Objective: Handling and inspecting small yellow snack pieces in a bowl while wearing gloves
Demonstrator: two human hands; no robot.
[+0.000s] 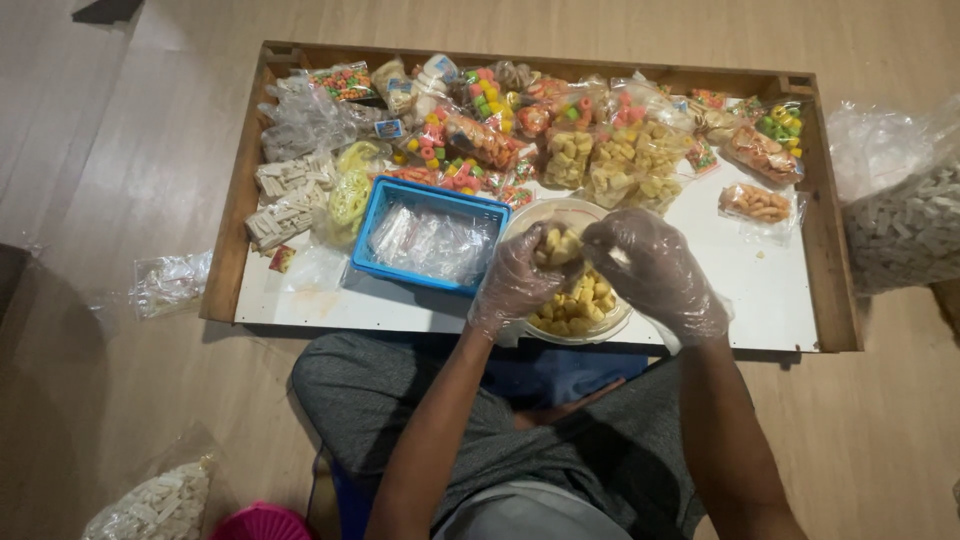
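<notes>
left grip (515, 280) pinching yellow snack pieces (556, 243) | right grip (655, 270) curled shut, contents hidden | bowl (580, 322) right under both, hanging off counter (770, 290) edge | could tip if bumped, slick gloves might drop pieces

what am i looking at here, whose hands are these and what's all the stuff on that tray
This is one picture from a camera worn on a person's head, looking down at their own hands. Both wear thin clear plastic gloves. The left hand and right hand hold yellow puffed snack pieces above a round clear bowl of the same snacks. The bowl sits on a shallow wooden tray with a white floor, beside a blue plastic basket of empty clear bags and many small sealed packets of colourful snacks.
</notes>
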